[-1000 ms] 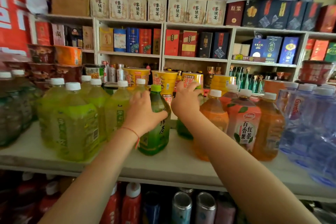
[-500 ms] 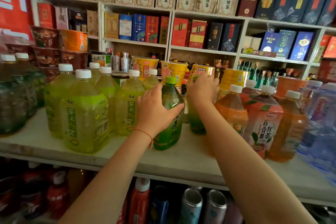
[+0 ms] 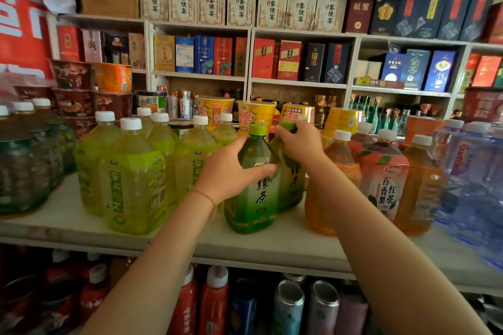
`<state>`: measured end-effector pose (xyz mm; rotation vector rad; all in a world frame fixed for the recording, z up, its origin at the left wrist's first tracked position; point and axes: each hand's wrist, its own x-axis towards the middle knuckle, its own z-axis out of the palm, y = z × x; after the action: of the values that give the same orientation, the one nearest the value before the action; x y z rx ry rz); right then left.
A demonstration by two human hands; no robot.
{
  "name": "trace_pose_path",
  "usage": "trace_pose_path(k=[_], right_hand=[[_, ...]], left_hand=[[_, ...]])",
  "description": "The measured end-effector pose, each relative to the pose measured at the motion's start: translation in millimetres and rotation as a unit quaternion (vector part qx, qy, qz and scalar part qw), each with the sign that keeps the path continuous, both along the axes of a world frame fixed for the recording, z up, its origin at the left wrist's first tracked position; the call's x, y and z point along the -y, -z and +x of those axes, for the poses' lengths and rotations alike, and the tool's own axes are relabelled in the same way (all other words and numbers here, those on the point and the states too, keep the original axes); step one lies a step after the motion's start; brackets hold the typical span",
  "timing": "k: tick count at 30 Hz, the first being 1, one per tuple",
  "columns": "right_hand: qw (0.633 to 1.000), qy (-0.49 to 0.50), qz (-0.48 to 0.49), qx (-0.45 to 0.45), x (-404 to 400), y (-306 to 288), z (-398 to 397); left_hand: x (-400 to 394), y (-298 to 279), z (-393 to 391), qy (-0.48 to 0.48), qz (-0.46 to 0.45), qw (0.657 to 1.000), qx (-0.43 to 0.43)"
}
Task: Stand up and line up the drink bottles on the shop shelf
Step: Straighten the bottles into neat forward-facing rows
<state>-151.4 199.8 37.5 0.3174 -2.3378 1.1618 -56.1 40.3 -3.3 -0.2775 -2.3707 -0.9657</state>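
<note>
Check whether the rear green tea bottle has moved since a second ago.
Yes. The rear green tea bottle under the right hand has come forward and leftward, now nearly beside the front green tea bottle, away from the orange bottle.

Two bare forearms, no sleeves in view

The left hand (image 3: 231, 168) has a thin red string bracelet (image 3: 207, 198) around its wrist; the right hand (image 3: 298, 141) and wrist wear nothing.

A single head-worn view looks forward and slightly down, close over the white shelf (image 3: 81, 228); bottles fill the middle, boxed goods rise toward 12 o'clock.
</note>
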Motion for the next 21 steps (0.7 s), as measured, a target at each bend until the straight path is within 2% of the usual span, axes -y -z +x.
trace_pose_path(k=[2,6,8,10,13,16,17,19,21], right_hand=[[0.999,-0.019,-0.035,0.024,-2,-5,1],[0.998,-0.038,-0.03,0.041,7,-7,8],[0.998,-0.043,-0.023,0.048,10,-8,13],[0.998,-0.035,-0.007,0.051,7,-10,17],[0.999,-0.005,0.038,-0.032,-2,-17,30],[0.97,0.096,0.093,-0.205,-22,-26,43],[0.956,0.144,0.102,-0.233,-33,-27,42],[0.946,0.219,0.116,-0.21,-52,-25,40],[0.959,0.229,0.129,-0.11,-63,-14,40]], left_hand=[[3,0,7,0.068,0.042,0.997,0.018],[2,8,12,0.173,0.169,0.968,0.074],[-2,16,13,0.185,0.197,0.96,0.071],[-7,21,12,0.156,0.191,0.968,0.051],[-14,22,9,0.053,0.144,0.987,-0.051],[-29,12,9,-0.013,0.09,0.975,-0.201],[-36,7,10,-0.021,0.062,0.969,-0.239],[-47,0,9,-0.039,-0.004,0.952,-0.303],[-59,2,10,-0.044,-0.053,0.932,-0.355]])
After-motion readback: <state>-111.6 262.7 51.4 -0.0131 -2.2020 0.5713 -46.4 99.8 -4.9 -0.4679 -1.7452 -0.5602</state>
